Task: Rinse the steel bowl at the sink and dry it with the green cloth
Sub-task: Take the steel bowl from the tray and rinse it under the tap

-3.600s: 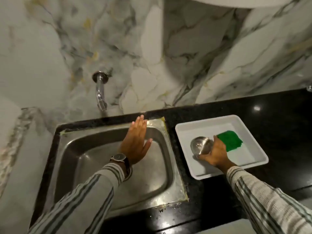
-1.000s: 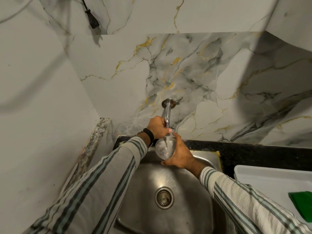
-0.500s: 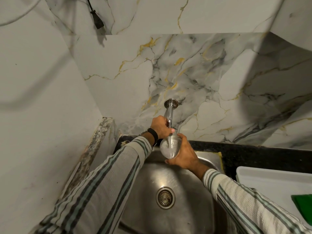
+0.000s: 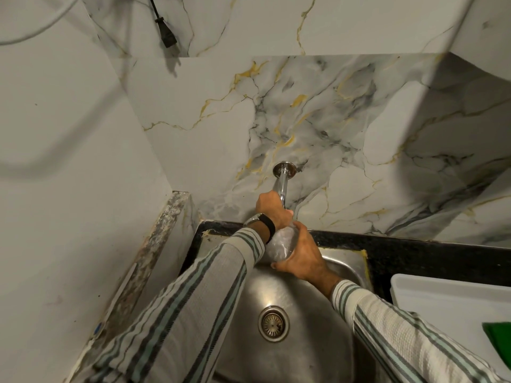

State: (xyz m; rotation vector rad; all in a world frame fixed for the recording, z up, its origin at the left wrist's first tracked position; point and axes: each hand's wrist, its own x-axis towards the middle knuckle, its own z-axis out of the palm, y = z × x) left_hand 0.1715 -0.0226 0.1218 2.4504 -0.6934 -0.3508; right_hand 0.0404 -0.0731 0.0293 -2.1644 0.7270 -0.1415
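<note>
My right hand (image 4: 300, 255) grips the small steel bowl (image 4: 280, 246) from its right side and holds it tilted under the tap (image 4: 282, 183), above the back of the steel sink (image 4: 343, 275). Water froths inside the bowl. My left hand (image 4: 272, 207) is closed around the tap's end, just above the bowl, with a watch on the wrist. The green cloth (image 4: 499, 337) lies in the white tray (image 4: 442, 297) at the right edge, only partly in view.
The sink drain (image 4: 273, 323) sits below my arms. A black counter (image 4: 414, 255) runs behind the sink and under the tray. Marble wall behind, plain wall close on the left. A black plug (image 4: 166, 31) hangs on the wall above.
Since 3.6 s ago, the bowl has gone from the tray to under the tap, and my left hand has taken the tap. In the last second, the bowl edged up closer to the spout.
</note>
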